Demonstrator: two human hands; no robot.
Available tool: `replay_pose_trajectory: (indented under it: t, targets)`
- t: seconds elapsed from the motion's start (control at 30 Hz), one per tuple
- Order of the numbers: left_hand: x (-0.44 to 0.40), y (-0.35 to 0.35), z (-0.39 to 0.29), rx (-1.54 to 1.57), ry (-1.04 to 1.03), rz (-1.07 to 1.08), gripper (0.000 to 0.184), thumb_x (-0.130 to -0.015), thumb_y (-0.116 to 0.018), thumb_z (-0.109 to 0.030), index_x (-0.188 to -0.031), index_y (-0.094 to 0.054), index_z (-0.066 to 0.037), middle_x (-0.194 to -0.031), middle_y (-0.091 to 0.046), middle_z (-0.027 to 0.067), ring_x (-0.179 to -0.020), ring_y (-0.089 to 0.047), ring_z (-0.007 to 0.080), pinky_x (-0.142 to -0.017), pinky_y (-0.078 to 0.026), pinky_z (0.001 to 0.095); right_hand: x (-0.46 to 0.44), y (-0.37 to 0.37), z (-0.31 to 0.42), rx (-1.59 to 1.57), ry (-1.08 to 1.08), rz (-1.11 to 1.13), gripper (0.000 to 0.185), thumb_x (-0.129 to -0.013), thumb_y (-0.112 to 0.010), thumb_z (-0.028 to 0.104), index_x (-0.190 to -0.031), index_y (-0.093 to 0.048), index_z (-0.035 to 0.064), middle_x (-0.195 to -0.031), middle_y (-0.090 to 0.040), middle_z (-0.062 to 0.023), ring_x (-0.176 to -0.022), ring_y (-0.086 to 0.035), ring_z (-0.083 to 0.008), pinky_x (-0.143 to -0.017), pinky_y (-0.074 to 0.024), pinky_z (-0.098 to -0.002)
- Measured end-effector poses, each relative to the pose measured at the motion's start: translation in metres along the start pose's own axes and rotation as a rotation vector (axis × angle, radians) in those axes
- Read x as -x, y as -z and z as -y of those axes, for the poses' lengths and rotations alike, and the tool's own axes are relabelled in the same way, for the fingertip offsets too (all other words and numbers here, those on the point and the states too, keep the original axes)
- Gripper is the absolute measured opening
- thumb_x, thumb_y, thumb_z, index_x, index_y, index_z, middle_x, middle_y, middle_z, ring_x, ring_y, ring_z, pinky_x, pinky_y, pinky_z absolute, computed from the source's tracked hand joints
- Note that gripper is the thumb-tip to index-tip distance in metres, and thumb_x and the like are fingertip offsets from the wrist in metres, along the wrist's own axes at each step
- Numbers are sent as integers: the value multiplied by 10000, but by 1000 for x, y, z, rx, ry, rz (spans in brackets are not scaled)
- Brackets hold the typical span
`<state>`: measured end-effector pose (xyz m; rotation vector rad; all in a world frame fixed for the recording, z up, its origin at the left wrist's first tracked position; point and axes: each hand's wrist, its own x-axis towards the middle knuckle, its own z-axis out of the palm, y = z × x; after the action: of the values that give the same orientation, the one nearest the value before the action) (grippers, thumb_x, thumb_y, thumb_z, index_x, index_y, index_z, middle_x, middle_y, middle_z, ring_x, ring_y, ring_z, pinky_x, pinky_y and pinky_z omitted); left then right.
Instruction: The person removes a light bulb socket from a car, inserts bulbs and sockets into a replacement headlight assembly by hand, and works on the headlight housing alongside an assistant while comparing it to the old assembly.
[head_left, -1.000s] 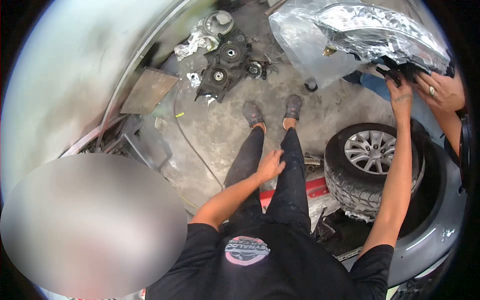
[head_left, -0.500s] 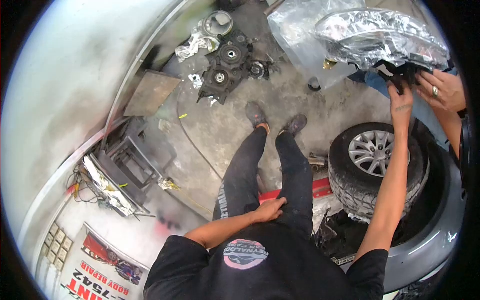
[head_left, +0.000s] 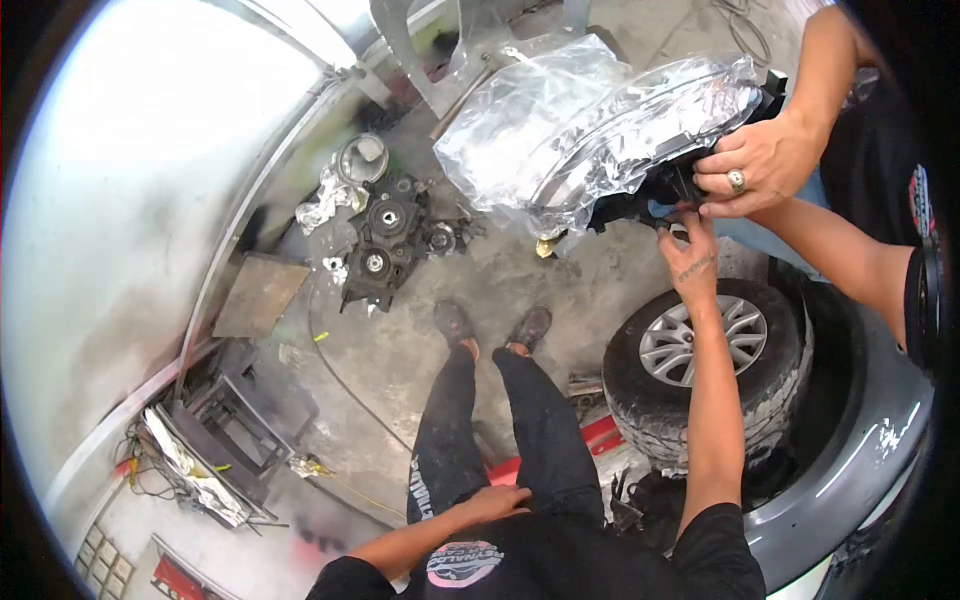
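My right hand [head_left: 688, 250] reaches up with its fingers closed on the dark back edge of a headlight [head_left: 650, 125] with clear plastic over it. Another person's hand [head_left: 765, 165], wearing a ring, grips the same dark housing just above mine. Something blue shows between our fingers; I cannot make out what it is. Against the front of my dark trousers [head_left: 450, 430] rests my left hand [head_left: 497, 502], fingers lying along the cloth with nothing seen in them.
Beside my right forearm stands a wheel [head_left: 625, 405] near a grey car fender [head_left: 840, 515]. Dismantled black parts [head_left: 385, 240] and a flat board [head_left: 262, 297] lie on the concrete. A red bar [head_left: 602, 436] sits behind my legs. A cable crosses the floor.
My view has shifted, and the headlight now appears lower and further left. More of the other person's arms shows. My right hand stays on the housing; my left stays at my trousers.
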<state>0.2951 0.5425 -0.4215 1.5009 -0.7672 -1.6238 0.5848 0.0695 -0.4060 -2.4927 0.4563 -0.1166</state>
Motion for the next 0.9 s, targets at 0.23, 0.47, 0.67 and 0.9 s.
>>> replay_pose_trajectory:
  t: [0.23,0.47,0.67,0.9]
  targets:
    - [27,-1,27,-30,162,67,278,-984,-641,-309,-1097,-700,-62,-956,-735,196,-957,-724,396,-770,-556,519,-13,5,10,167,216,-61,247,-933,-713,99,-1136,-665,-35,-1151,-644,-193,-1091,-626,-346,-949,-510,-415]
    - [10,74,11,217,178,-111,311,-999,-674,-314,-1194,-679,-71,-1022,-727,219,-994,-696,444,-822,-518,534,-31,15,28,81,87,47,158,-936,-705,87,-1034,-652,-25,-1068,-632,-159,-943,-656,-286,-848,-528,-391]
    - [-115,225,0,41,88,-817,734,-948,-763,-297,-1515,-433,33,-1474,-511,280,-1354,-543,389,-1114,-454,446,-43,2,33,41,67,51,190,-907,-729,130,-1013,-651,-7,-981,-659,-124,-817,-626,-230,-741,-506,-348]
    - [-216,340,-8,-41,-442,-1287,993,-898,-817,-228,-1658,-201,-56,-1606,-354,204,-1458,-419,347,-1178,-387,519,-48,-41,27,-87,235,-148,259,-924,-706,204,-984,-631,-37,-871,-648,-168,-726,-650,-281,-703,-524,-398]
